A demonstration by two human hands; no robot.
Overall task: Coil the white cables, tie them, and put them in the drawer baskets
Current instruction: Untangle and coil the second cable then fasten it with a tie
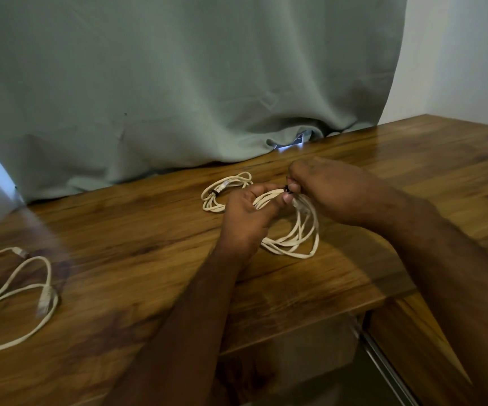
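A coiled white cable (295, 238) lies on the wooden table (137, 230) in the middle. My left hand (247, 213) grips the top of this coil. My right hand (329, 187) pinches a small dark tie (286, 188) at the same spot on the coil. Behind them lies a second coiled white cable (222, 190) with a dark tie round it. A third white cable (17, 291) sprawls loose and uncoiled at the left edge, its plugs showing.
A grey-green curtain (178, 83) hangs along the back of the table and bunches on it. An open drawer (318, 356) shows below the table's front edge at the lower right, its inside blurred. A white wall stands at the right.
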